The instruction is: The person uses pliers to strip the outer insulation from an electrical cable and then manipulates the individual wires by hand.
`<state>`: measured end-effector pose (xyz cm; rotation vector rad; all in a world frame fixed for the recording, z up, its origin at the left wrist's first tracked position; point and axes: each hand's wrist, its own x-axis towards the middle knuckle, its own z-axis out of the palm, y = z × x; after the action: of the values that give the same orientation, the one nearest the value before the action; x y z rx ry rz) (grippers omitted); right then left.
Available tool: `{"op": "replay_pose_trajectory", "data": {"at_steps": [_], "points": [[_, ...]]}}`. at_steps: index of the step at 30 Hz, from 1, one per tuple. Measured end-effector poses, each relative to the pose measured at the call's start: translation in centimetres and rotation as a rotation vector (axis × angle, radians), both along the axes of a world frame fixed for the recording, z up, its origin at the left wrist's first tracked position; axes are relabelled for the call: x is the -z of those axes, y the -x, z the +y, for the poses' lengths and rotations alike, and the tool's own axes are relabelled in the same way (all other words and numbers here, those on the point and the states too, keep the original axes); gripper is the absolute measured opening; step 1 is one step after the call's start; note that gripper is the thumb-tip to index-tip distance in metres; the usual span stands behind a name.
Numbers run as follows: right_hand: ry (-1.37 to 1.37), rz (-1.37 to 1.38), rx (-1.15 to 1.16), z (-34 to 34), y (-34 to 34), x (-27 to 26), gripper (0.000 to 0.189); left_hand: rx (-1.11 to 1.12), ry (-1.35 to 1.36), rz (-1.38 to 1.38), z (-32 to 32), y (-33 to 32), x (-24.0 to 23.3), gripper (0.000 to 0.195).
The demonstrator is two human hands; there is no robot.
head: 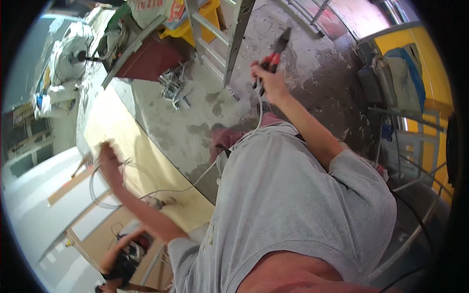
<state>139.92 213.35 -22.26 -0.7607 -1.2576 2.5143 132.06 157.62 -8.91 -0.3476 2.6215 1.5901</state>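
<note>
My right hand (273, 82) is closed round red-and-black handled pliers (280, 47), their dark jaws pointing away from me over the concrete floor. A pale cable (261, 110) hangs from beside that hand, runs across my waist and on to the left. At the left, my left hand (109, 152) is stretched out and blurred by motion. Loops of thin grey cable (93, 190) hang at or just below it; its fingers are too blurred to tell their grip. Behind the loops lies a pale yellow board (146, 161).
An aluminium ladder (234, 40) stands ahead. Metal pieces (176, 86) lie on the floor near a dark red panel (150, 60). A yellow container (205, 22) is beyond. Another person (126, 252) is at lower left. Metal frames (414, 128) and bags (399, 82) are at right.
</note>
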Motion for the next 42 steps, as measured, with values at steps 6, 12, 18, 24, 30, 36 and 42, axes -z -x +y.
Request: {"op": "replay_pose_trajectory", "data": {"at_steps": [6,12,18,24,30,36,42], "points": [[-0.227,0.270,-0.300,-12.6,0.4,-8.0,0.020,0.530,-0.579,-0.400,21.9,6.5,3.3,0.074],[-0.483,0.307,-0.499,-21.4,-2.9,-9.9,0.016,0.848,-0.854,-0.661,24.2,9.9,-1.3,0.060],[-0.471,0.304,-0.469,-23.6,-4.0,-5.8,0.011,0.950,-0.659,-0.540,19.6,10.6,-4.3,0.037],[0.463,0.128,0.067,-18.0,2.7,-6.1,0.024,1.046,-0.346,-0.322,13.7,8.9,-9.7,0.034],[0.735,0.235,0.208,-12.7,9.8,2.1,0.029,0.945,-0.129,-0.441,0.4,5.7,-10.7,0.030],[0.692,0.176,0.318,-7.4,11.9,4.9,0.020,0.552,0.018,-0.555,-17.5,3.8,-5.8,0.030],[0.632,0.225,0.337,-6.2,12.9,4.2,0.014,0.241,0.123,-0.650,-26.5,3.1,0.7,0.041]]}}
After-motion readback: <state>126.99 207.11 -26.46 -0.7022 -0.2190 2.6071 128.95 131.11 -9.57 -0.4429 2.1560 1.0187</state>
